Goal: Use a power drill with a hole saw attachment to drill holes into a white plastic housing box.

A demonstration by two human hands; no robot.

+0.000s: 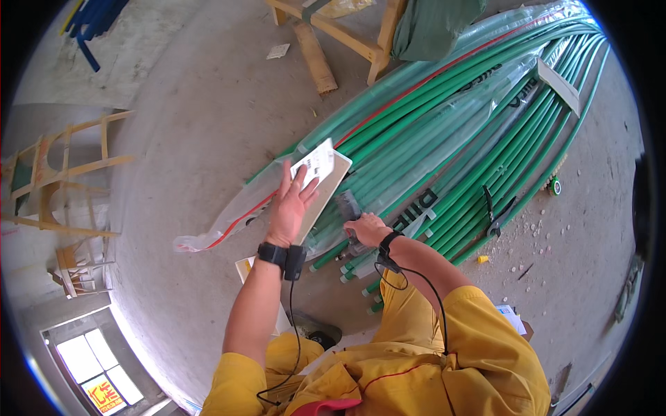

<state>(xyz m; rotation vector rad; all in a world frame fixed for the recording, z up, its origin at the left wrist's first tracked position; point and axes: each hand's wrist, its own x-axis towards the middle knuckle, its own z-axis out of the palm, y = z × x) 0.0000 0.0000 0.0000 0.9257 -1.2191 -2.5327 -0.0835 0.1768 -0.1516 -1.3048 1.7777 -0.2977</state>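
My left hand (290,211) is open, its fingers spread over a pale flat board (326,188). A white printed label or sheet (316,165) shows at its fingertips. Whether the fingers press on the board or hover above it, I cannot tell. My right hand (368,229) is closed beside the board, over the near ends of the pipes. Something greyish and see-through (348,204) sticks out of the right fist; its kind is unclear. Long green pipes (534,156), partly wrapped in clear plastic film (423,163), lie bundled ahead and to the right.
Another pale board (558,87) lies across the pipes. Black-handled cutters (494,225) rest at their right edge, near a green tape measure (555,186) and a yellow piece (483,259). Wooden trestles (347,38) stand ahead, with a loose plank (316,59) nearby. Small scraps litter the floor.
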